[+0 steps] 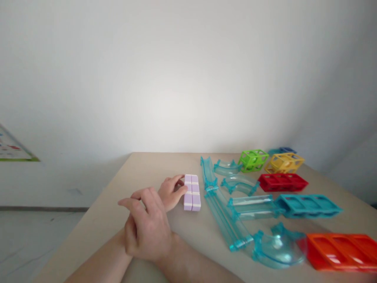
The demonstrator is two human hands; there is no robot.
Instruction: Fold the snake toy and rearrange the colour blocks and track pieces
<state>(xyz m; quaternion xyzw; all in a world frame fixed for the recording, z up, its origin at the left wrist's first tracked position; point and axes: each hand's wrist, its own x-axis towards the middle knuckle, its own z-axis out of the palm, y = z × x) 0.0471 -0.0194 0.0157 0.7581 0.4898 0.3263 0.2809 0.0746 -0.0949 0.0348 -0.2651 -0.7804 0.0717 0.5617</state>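
My left hand (172,192) rests on the table beside a lavender block (192,194). The block is marked into small squares by pale lines and lies flat. Thumb and index finger are parted, their tips at the block's left edge; the other fingers are mostly hidden. My right hand (149,226) crosses over my left wrist, fingers bent and partly apart, with no object visible in it. To the right of the block lie translucent teal track pieces, among them a straight track (225,220) and a curved track (240,184).
On the table (118,184) at the right are an orange frame piece (341,251), a teal frame piece (309,205), a red frame piece (282,182), a yellow frame (284,162) and a green frame (253,160). A white wall (176,78) stands behind.
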